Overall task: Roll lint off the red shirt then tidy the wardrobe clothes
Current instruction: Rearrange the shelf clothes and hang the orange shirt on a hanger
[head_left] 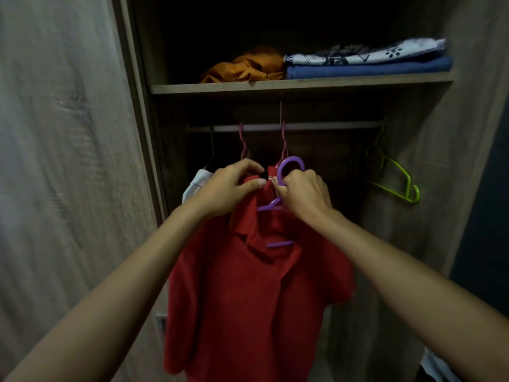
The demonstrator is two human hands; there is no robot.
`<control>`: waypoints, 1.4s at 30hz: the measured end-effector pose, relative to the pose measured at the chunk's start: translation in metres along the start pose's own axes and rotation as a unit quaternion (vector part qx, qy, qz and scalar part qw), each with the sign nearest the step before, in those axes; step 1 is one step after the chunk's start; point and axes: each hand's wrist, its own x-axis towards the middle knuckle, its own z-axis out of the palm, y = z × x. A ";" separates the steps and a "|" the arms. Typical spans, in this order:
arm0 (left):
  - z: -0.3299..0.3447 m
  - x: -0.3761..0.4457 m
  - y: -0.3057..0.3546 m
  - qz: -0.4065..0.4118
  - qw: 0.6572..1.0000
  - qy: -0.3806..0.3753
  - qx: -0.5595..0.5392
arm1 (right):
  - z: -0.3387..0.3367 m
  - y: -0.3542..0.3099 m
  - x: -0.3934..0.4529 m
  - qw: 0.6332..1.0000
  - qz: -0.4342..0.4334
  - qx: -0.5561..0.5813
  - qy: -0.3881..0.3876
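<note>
A red collared shirt (248,293) hangs on a purple hanger (289,168) in front of the open wardrobe, below the metal rail (303,127). My left hand (234,186) pinches the shirt's collar at the neck. My right hand (305,193) grips the purple hanger just under its hook, which is off the rail. No lint roller is in view.
Two pink hangers (243,142) hang on the rail, one with a white garment (194,186) behind my left hand. A green hanger (396,175) hangs at the right. On the shelf (275,88) lie a crumpled orange garment (248,66) and folded patterned and blue clothes (369,63).
</note>
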 end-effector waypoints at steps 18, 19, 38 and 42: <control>0.018 -0.025 -0.018 -0.057 0.992 -0.065 0.088 | 0.007 0.017 0.018 0.987 0.086 0.124 0.054; 0.024 -0.023 -0.012 -0.066 0.995 -0.044 0.068 | 0.006 0.017 0.016 0.975 0.107 0.186 0.051; 0.114 0.078 -0.044 -0.072 0.994 0.072 0.033 | 0.042 0.067 0.028 0.919 0.264 0.292 -0.024; 0.140 0.098 -0.053 -0.060 0.994 0.073 0.052 | 0.036 0.073 0.068 0.936 0.245 0.250 -0.025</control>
